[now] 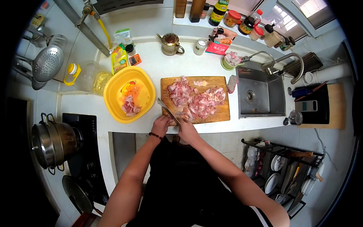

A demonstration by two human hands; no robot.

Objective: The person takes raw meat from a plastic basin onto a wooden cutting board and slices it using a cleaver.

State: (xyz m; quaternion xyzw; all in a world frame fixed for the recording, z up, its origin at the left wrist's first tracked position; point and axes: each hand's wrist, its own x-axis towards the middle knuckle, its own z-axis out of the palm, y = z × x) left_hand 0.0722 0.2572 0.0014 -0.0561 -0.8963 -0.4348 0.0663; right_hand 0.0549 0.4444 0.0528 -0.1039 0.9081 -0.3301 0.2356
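My right hand (187,131) grips a kitchen knife (168,110), its blade pointing up and left across the near-left corner of the wooden cutting board (223,114). Close to the blade, on its left, my left hand (161,126) has its fingers closed at the board's corner. They seem to hold a bit of raw meat, mostly hidden by the fingers and blade. Chopped raw meat (206,103) lies in heaps over the board. To the left stands a yellow basin (148,85) with a few meat pieces (130,107) inside.
An oil jug (90,77), a metal teapot (171,44) and a white-lidded jar (200,47) line the back of the counter. The steel sink (261,111) is right of the board. A steamer pot (47,142) stands at the stove (81,128) on the left.
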